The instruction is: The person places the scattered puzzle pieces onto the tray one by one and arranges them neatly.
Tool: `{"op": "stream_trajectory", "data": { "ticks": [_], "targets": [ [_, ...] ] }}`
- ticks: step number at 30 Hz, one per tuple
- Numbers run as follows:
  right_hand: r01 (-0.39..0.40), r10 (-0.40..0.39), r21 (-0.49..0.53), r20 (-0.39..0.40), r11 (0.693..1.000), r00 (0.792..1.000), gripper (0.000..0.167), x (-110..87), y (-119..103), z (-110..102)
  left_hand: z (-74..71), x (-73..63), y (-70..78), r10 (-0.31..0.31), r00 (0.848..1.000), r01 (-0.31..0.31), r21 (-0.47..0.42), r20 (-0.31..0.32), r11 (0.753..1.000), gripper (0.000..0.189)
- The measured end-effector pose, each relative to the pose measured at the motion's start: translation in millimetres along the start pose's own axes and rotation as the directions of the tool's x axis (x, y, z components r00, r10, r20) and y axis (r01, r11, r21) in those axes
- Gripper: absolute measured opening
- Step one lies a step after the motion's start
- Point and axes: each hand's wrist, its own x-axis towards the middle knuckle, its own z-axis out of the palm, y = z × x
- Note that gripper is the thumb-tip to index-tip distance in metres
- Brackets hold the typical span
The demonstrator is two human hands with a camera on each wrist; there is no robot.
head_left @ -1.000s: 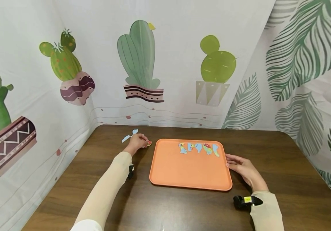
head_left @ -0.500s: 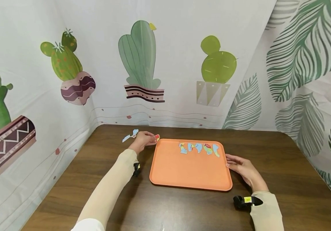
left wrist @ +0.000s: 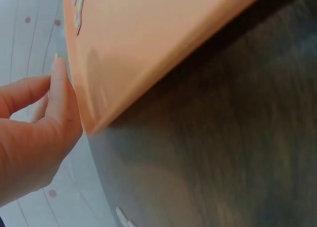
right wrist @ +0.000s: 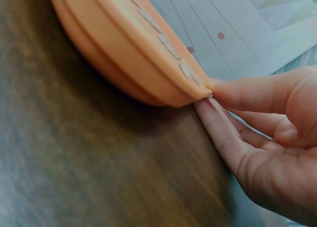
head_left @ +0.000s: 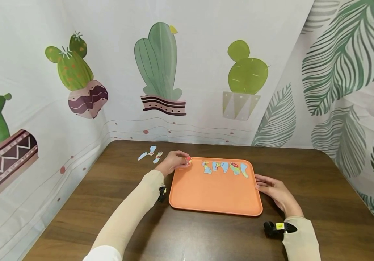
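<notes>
In the head view my left hand (head_left: 173, 162) pinches a small red-and-yellow jigsaw-like flat piece (head_left: 189, 161) over the far left corner of an orange tray (head_left: 214, 194). The left wrist view shows thumb and finger (left wrist: 58, 83) together, with just a sliver of the piece at their tips. On the tray, a row of several irregular pale-blue, green and yellow pieces (head_left: 224, 167) lies along the far side. My right hand (head_left: 278, 194) holds the tray's right rim; in the right wrist view one digit lies above the rim and a finger (right wrist: 218, 125) below it.
More flat pieces lie on the brown table (head_left: 115, 195) left of the tray: a light-blue one (head_left: 152, 149) and a blue-and-yellow one (head_left: 158, 157) among them. A cactus-and-leaf printed cloth (head_left: 200, 72) hangs behind the table and along its left side.
My left hand has moved right with the red-and-yellow piece, from the table to over the tray's corner. A piece on the table behind it has come into view. The right hand stays put.
</notes>
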Motion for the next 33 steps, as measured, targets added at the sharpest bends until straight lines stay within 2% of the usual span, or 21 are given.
{"op": "stream_trajectory", "data": {
  "ticks": [6, 21, 33],
  "targets": [
    [0.005, -0.005, -0.004, 0.002, 1.0, 1.0, 0.062, 0.8, 1, -1, 10.0, 3.1, -5.6, -0.009, 1.0, 0.008, 0.045, 0.007, 0.999, 0.029],
    [0.008, -0.008, -0.015, 0.015, 1.0, 1.0, 0.062, 1.2, 4, -2, 28.0, 2.9, -11.0, -0.009, 0.997, 0.007, 0.037, 0.075, 0.999, 0.032],
    [0.012, -0.011, -0.015, 0.012, 1.0, 1.0, 0.062, 1.5, 4, -3, 38.8, 8.3, -12.9, 0.022, 0.999, -0.025, 0.114, 0.028, 0.993, 0.036]
  ]
}}
